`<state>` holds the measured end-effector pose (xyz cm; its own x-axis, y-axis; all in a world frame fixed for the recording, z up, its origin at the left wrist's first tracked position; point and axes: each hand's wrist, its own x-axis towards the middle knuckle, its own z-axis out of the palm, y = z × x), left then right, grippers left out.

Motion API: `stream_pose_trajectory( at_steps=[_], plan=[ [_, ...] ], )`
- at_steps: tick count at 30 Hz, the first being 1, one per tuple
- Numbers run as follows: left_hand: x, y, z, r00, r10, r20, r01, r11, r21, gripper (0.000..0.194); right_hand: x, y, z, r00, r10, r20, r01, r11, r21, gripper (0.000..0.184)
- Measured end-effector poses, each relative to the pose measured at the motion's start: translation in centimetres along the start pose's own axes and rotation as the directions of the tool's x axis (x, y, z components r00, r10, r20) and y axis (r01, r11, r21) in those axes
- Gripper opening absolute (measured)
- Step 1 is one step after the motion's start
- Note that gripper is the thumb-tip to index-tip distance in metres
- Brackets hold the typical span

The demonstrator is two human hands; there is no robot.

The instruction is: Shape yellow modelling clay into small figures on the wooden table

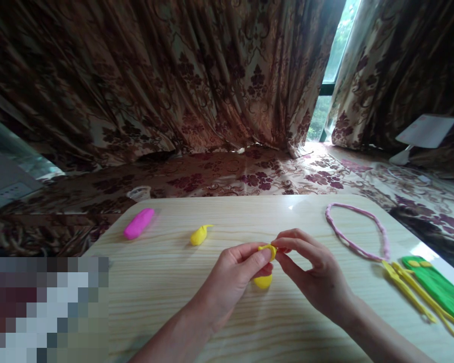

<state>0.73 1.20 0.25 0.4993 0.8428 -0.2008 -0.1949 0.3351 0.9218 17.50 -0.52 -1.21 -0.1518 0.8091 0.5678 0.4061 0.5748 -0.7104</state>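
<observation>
Head view: patterned curtains point(196, 75) with dark floral motifs fill the background, parted at a narrow window point(336, 50) on the right; matching fabric covers the ledge point(249, 174) below, where a white lamp point(426, 131) stands. Pale, wood-grained, with rounded far corners, the tabletop point(166, 292) occupies the foreground.

Near its middle, the small yellow piece point(273, 252) lies between the two hands. It is bright, matt and smooth, with a narrow, curved upper edge; the left thumb covers much of its outline, so the full shape cannot be told. The left hand point(236, 267) grips it, fingers closed, thumb pressed on top. The right hand point(314, 267) brings bent fingers to its right edge; whether they pinch it or only touch it cannot be told. Below the left fingers shows a rounded yellow portion point(263, 282), partly hidden; whether it joins the held piece is unclear.

Farther left lie a yellow lump point(199, 236), drawn out to a thin tail, and, well apart, a plump magenta bar point(138, 223). At right, a twisted pink loop point(385, 243) lies beyond slender yellow strips point(404, 286), beside a flat green slab point(439, 287) bearing small yellow patches.
</observation>
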Motion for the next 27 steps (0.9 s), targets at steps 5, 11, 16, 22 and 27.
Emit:
stream_pose_trajectory(
  at_steps=[5,11,16,22,27],
  plan=[
    [0.1,-0.2,-0.3,0.999,-0.031,0.017,0.033,0.993,-0.111,0.021,-0.2,0.1,-0.1,0.994,-0.047,0.103,0.048,0.999,-0.012,0.043],
    [0.3,-0.8,-0.4,1.0,-0.021,-0.023,0.021,1.0,0.007,0.03,-0.2,0.3,-0.1,0.998,-0.03,0.051,0.033,0.998,-0.056,0.026],
    [0.0,-0.4,0.3,0.993,0.113,-0.023,-0.104,0.969,0.224,0.031,-0.2,0.1,-0.1,0.997,0.067,-0.03,-0.068,0.997,-0.021,0.016],
    [-0.2,-0.1,0.8,0.962,0.269,-0.035,-0.233,0.886,0.402,0.027,0.0,0.2,-0.1,0.996,0.085,-0.014,-0.084,0.996,0.038,0.019],
    [0.4,-0.5,0.0,0.993,0.106,-0.044,-0.1,0.988,0.12,0.031,0.1,0.0,-0.4,0.998,-0.006,0.067,0.002,0.998,0.064,0.024]
  ],
)
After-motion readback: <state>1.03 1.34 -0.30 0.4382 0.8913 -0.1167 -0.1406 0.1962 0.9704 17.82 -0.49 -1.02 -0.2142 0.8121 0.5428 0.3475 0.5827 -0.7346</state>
